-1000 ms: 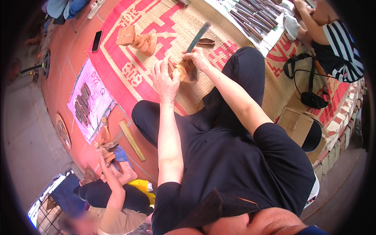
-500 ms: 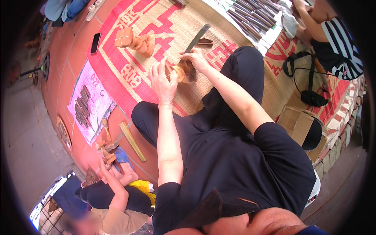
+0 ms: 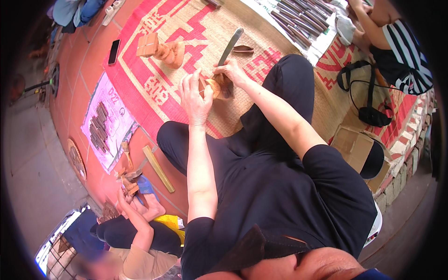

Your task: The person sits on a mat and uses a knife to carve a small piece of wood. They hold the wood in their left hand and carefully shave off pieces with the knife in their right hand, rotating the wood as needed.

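Observation:
Above my crossed legs, my left hand (image 3: 192, 103) is closed round a pale wooden-looking piece (image 3: 214, 87) with a rounded yellowish part. Its fingers hide much of the piece, so its full shape cannot be made out. My right hand (image 3: 232, 73) grips a long, flat, grey metal tool (image 3: 230, 45) with a rounded end pointing up and away. Where the tool's near part meets the piece is hidden by my fingers. Beside the right fingers, over the mat, is a dark brown, blurred patch (image 3: 227, 87). Past the tool rests a small dark brown curved piece (image 3: 243, 49).
A patterned straw mat (image 3: 228, 116) lies under me. Ahead left stand a tan block (image 3: 148, 45) and an orange twisted shape (image 3: 170, 54), near a phone (image 3: 113, 52). Dark sticks (image 3: 99, 127) lie on pink paper, others (image 3: 301, 21) on a white sheet. Two people sit nearby.
My right hand and the metal tool have shifted slightly left, and the tool's far end has swung a little left. My left hand stays almost where it was on the wooden-looking piece.

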Available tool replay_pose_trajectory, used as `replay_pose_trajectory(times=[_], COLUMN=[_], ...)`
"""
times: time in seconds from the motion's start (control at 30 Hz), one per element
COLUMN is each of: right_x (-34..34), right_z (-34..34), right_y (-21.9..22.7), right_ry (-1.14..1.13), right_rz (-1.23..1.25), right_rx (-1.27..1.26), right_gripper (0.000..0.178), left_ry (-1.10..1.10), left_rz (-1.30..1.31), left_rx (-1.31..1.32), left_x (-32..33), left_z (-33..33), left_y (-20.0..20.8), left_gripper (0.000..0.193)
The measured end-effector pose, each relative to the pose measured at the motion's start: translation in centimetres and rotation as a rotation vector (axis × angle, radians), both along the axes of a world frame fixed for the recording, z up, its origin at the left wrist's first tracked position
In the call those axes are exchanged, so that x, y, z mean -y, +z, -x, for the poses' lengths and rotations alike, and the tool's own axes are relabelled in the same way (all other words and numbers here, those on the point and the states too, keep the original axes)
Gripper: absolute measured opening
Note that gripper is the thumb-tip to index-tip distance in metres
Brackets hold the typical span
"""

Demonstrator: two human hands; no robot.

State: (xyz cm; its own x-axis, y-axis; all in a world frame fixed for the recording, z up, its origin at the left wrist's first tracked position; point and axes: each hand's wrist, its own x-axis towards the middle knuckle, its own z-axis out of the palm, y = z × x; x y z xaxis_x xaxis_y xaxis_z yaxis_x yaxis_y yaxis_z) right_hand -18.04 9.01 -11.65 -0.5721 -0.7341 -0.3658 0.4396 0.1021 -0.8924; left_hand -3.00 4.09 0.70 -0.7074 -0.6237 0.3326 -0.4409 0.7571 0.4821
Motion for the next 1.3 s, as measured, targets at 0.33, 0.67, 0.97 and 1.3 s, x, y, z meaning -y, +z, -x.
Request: replay_pose_trajectory(times=[0.33,0.67,0.97,1.3], right_x=[-0.1,-0.2,-0.4,0.2], right_z=[-0.2,-0.1,-0.4,-0.9], right_y=[-0.2,0.4,0.7,0.3], right_ry=[-0.035,0.024,0.005,0.025], right_rz=[0.033,0.019,0.046,0.01], right_rx=[0.021,0.072,0.059,-0.064], right_gripper=[0.023,0.022,0.026,0.026], left_ry=[-0.018,0.019,0.007,0.011], left_rz=[-0.014,-0.029,-0.022,-0.024], left_rx=[0.003,-0.069,-0.05,-0.032], left_x=[0.3,0.7,0.6,0.3], left_z=[-0.3,-1.0,-0.7,-0.4], left_y=[-0.2,-0.6,-0.5,-0.2], left_gripper=[0.05,0.045,0.045,0.046])
